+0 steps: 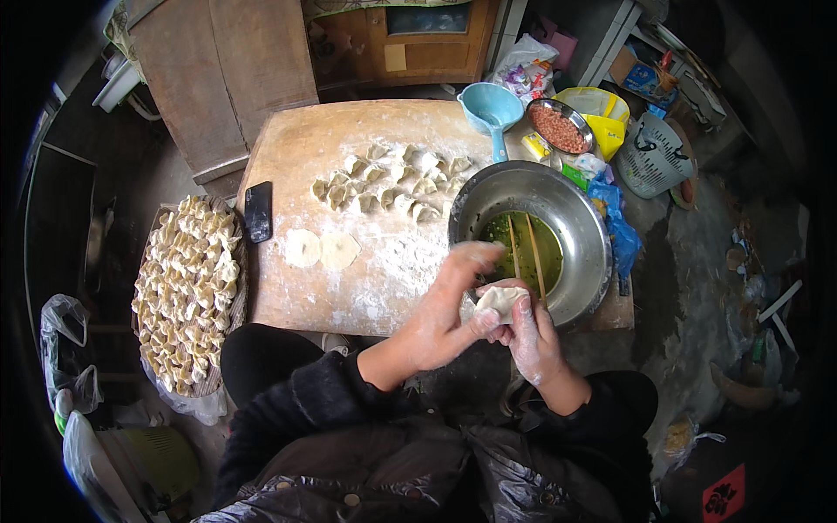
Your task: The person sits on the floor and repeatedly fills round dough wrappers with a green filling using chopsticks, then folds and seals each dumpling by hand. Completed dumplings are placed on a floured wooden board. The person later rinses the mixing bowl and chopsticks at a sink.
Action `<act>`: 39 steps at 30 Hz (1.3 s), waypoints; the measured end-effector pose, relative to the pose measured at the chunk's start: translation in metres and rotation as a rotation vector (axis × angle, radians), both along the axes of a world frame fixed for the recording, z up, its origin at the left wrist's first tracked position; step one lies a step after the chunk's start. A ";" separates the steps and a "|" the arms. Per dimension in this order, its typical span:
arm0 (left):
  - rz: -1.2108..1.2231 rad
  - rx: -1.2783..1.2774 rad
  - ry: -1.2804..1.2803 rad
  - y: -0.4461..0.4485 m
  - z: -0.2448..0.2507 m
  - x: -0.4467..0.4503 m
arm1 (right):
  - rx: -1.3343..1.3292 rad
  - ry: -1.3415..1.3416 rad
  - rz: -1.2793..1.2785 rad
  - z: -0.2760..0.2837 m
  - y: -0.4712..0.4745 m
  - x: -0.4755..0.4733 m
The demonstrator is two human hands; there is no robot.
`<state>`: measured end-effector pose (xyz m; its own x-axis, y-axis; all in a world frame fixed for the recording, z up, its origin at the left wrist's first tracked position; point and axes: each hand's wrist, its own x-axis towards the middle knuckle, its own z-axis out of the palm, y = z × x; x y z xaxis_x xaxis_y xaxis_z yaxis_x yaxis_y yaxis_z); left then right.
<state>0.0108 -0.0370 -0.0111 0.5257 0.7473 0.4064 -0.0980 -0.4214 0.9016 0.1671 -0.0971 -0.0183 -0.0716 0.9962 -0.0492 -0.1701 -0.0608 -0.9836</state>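
Between both floury hands is a folded dough dumpling. My left hand touches its left side with the thumb, its upper fingers raised and blurred. My right hand grips its right side. Just beyond them stands a large steel basin holding greenish liquid with chopped bits and a pair of wooden chopsticks. Several shaped dumplings lie on the floured wooden board. Two flat dough wrappers, a left one and a right one, lie side by side nearer me.
A tray full of dumplings stands left of the board, beside a black phone. At the back right are a blue ladle, a metal dish of pinkish diced filling, plastic packets and a perforated basket.
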 end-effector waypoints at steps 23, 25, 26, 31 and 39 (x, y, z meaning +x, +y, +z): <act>-0.034 0.086 -0.154 -0.017 -0.016 0.021 | 0.600 -0.734 -0.139 -0.001 0.000 -0.008; -0.028 0.109 -0.137 -0.014 -0.017 0.021 | 0.615 -0.742 -0.145 -0.002 0.002 -0.008; -0.035 0.126 -0.120 -0.012 -0.017 0.020 | 0.641 -0.757 -0.162 -0.002 0.003 -0.008; 0.088 0.284 0.290 -0.002 -0.019 0.015 | 0.022 -0.268 -0.012 -0.003 0.020 0.006; 0.050 0.272 0.327 0.022 -0.008 -0.011 | -0.106 0.324 0.181 -0.021 0.029 0.019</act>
<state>-0.0003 -0.0150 -0.0194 0.6255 0.6639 0.4098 0.2014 -0.6449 0.7373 0.1861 -0.0681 -0.0389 -0.2741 0.9568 -0.0973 -0.4485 -0.2167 -0.8671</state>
